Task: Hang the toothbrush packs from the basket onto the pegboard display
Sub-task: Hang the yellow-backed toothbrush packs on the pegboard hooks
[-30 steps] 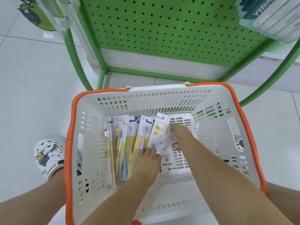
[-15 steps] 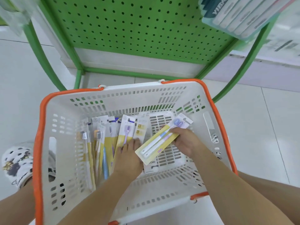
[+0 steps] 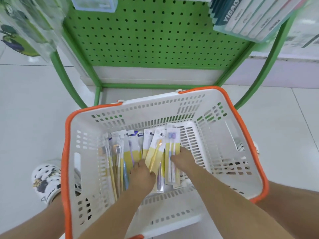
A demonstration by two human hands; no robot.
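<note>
A white basket with an orange rim (image 3: pixel 66 152) stands on the floor below the green pegboard (image 3: pixel 155 35). Several toothbrush packs (image 3: pixel 119 152) lie side by side along its bottom, left of centre. My left hand (image 3: pixel 142 175) is down in the basket, its fingers curled at the lower end of a tilted pack with a yellow brush (image 3: pixel 156 152). My right hand (image 3: pixel 183 159) grips the right edge of a twin-brush pack (image 3: pixel 171 144), which lies among the others. The right half of the basket floor is bare.
Boxed goods (image 3: pixel 255 18) hang at the pegboard's upper right. Clear packs (image 3: pixel 29 25) hang at the upper left and a pale box (image 3: pixel 95 4) at the top. Green frame tubes (image 3: pixel 63 73) flank the board. My shoe (image 3: pixel 46 178) is left of the basket.
My right hand has brought the raised twin-brush pack down among the others. The yellow-brush pack now lies tilted on top by my left hand. The view has shifted, so the basket sits further right.
</note>
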